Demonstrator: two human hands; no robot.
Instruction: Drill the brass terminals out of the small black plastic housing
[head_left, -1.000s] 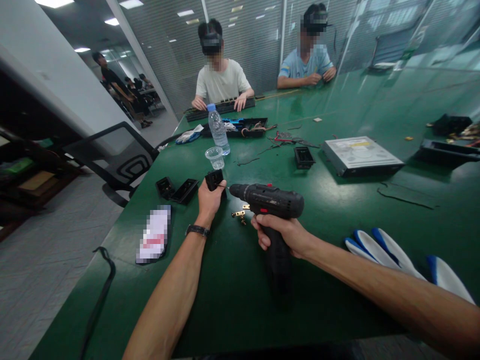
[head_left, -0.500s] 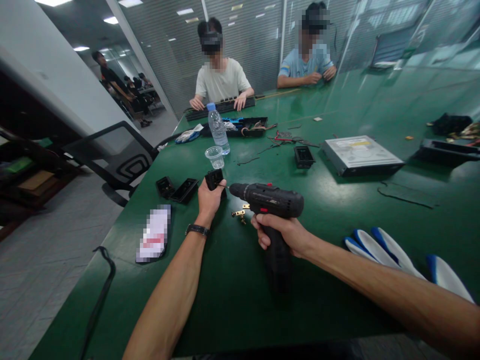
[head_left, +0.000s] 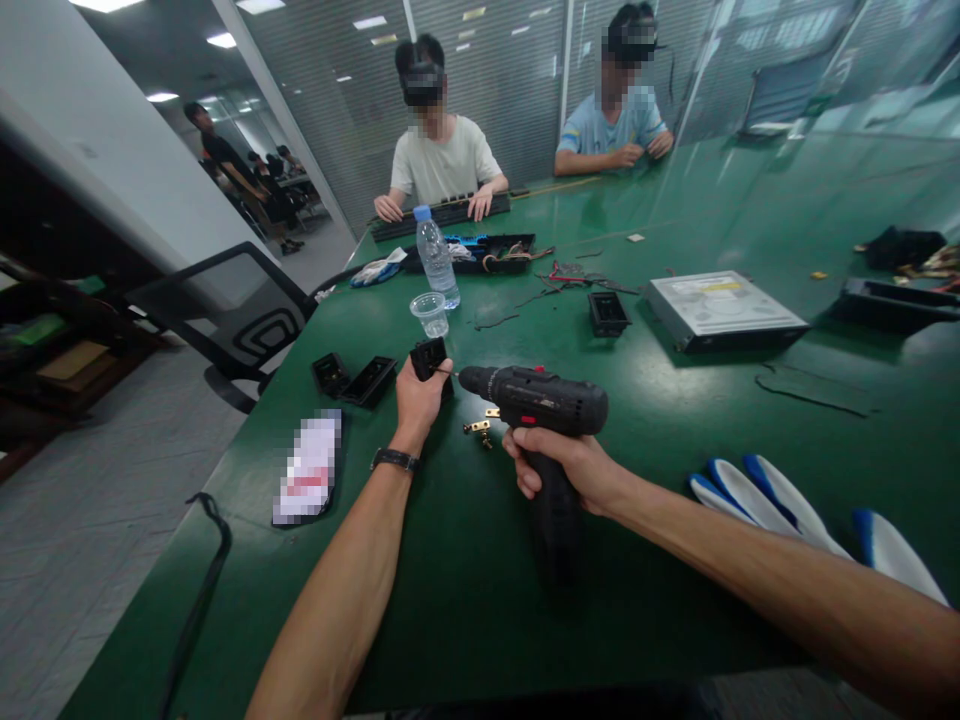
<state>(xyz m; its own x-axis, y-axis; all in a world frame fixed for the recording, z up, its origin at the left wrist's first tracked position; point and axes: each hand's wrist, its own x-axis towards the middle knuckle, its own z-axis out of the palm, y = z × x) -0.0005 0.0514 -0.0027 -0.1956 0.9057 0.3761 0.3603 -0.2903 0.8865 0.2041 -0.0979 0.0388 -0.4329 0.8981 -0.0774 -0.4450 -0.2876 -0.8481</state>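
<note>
Right hand (head_left: 566, 462) closed around the grip of a black power drill (head_left: 551, 400), fingers curled at the trigger side. Drill body roughly level, chuck pointing left, handle hanging down over the green tabletop (head_left: 465, 580). Left hand (head_left: 417, 402) closed on a small black housing (head_left: 427, 355), thumb along its right side. Thin bit reaches to the housing beside that thumb; whether its tip is seated cannot be made out. Left forearm rises from the lower edge, dark wristband (head_left: 395, 460) at the wrist; right forearm slants in from the lower right. Brass pieces (head_left: 477, 428) lie between the hands. Two black housings (head_left: 369, 381) rest left of the left hand, a clear cup (head_left: 430, 318) just beyond it.
</note>
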